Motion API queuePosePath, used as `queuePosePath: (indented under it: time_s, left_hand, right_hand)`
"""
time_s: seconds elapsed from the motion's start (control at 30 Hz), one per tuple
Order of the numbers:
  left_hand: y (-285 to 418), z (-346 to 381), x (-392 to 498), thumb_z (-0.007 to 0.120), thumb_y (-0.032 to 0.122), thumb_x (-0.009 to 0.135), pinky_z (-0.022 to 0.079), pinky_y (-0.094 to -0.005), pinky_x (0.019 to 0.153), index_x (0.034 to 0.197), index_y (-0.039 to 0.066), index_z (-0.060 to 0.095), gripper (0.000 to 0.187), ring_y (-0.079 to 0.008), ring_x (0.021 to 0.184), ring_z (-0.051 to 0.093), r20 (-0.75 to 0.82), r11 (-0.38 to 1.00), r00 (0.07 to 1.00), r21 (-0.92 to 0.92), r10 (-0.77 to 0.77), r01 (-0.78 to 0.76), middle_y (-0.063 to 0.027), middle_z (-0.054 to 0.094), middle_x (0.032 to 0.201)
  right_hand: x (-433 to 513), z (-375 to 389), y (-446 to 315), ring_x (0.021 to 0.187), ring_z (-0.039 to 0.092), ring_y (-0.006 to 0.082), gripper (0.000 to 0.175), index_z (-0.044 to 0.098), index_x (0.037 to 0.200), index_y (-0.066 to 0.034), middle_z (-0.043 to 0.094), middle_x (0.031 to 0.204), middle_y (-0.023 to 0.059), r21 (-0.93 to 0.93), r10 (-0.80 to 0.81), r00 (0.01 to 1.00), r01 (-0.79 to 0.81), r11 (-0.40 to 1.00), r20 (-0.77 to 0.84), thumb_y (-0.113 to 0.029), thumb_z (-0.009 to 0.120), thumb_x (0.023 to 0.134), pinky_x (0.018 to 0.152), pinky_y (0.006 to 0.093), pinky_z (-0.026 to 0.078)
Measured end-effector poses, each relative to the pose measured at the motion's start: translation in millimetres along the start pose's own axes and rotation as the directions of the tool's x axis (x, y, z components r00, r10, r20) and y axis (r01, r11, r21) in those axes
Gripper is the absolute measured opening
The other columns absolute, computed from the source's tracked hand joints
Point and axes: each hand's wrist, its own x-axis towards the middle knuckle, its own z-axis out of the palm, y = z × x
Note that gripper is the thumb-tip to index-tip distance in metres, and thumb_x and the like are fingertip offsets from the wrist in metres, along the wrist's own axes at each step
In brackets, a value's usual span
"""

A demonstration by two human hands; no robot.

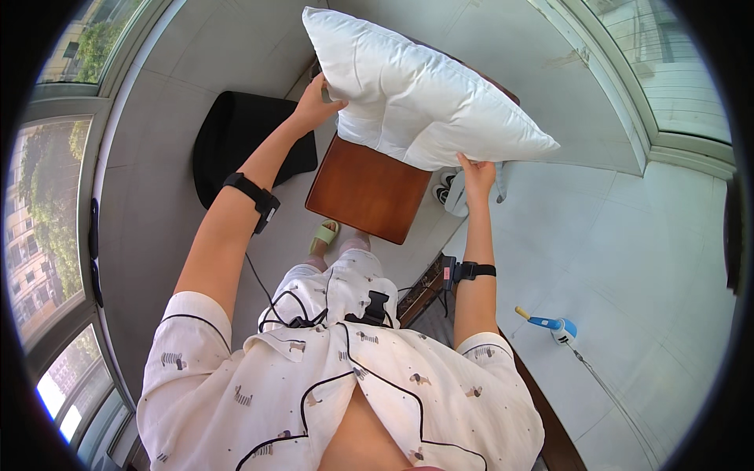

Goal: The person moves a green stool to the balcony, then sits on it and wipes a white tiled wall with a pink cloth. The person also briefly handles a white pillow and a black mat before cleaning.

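Observation:
A white pillow (406,88) is held up at a tilt above a brown wooden chair seat (368,182), covering the back part of the chair. My left hand (317,105) grips the pillow's left side, with some fingers hidden behind the fabric. At the lower right edge my right hand (478,175) pinches the cloth, thumb and fingers on the hem. The seat's front half is uncovered and faces my legs.
A black container-like object (247,141) stands on the floor left of the chair. Shoes (445,187) lie to its right. A blue-and-white hand-crank winder (556,327) with cables is on the right wall. Windows (53,206) line the left side.

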Motion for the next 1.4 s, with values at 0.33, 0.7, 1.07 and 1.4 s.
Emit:
queuePosePath:
  time_s: [0.33, 0.7, 1.07, 1.4]
  left_hand:
    - [-89.4, 9.0, -95.5, 0.068, 0.022, 0.098, 0.052, -0.0361, 0.098, 0.144, 0.006, 0.053, 0.052, -0.0237, 0.116, 0.064, -0.006, 0.927, 0.935, -0.133, -0.354, 0.350, -0.0145, 0.060, 0.138]
    - [-257.3, -20.0, -308.0, 0.070, 0.025, 0.093, 0.051, -0.0399, 0.103, 0.128, 0.001, 0.065, 0.043, -0.0303, 0.120, 0.065, -0.109, 0.737, 0.736, -0.240, -0.668, 0.632, -0.0183, 0.069, 0.126]
    - [-430.3, -88.9, -353.8, 0.078, 0.035, 0.085, 0.046, -0.0437, 0.107, 0.133, 0.006, 0.061, 0.058, -0.0360, 0.127, 0.055, -0.370, 0.627, 0.520, -0.285, -0.770, 0.725, -0.0193, 0.055, 0.137]
    - [-513.7, -127.1, -230.3, 0.078, 0.052, 0.081, 0.039, -0.0520, 0.114, 0.136, 0.015, 0.062, 0.068, -0.0424, 0.140, 0.039, -0.472, 0.596, 0.480, -0.126, -0.739, 0.793, -0.0216, 0.042, 0.149]
  right_hand:
    - [30.7, 10.1, 17.3, 0.115, 0.061, 0.0217, 0.065, 0.048, 0.138, 0.0039, 0.061, 0.129, 0.0152, -0.084, -0.008, 0.999, 0.005, 0.996, -0.033, -0.016, 0.083, 0.087, 0.098, 0.0356, 0.052]
    - [-19.1, 45.9, 83.2, 0.129, 0.054, 0.0346, 0.090, 0.036, 0.150, 0.0082, 0.051, 0.145, 0.0235, -0.479, 0.353, 0.929, -0.360, 0.801, -0.109, -0.033, 0.081, 0.084, 0.108, 0.0425, 0.044]
    - [-217.3, 289.0, 35.3, 0.101, 0.071, 0.0239, 0.051, 0.059, 0.136, -0.0021, 0.069, 0.122, 0.0191, -0.588, 0.305, 0.704, 0.197, 0.784, 0.642, -0.024, 0.073, 0.093, 0.091, 0.0346, 0.056]
    - [-371.8, 453.7, 107.0, 0.100, 0.073, 0.0278, 0.044, 0.061, 0.132, -0.0025, 0.071, 0.121, 0.0187, -0.577, 0.420, 0.499, 0.214, 0.788, 0.758, -0.021, 0.071, 0.094, 0.089, 0.0383, 0.057]
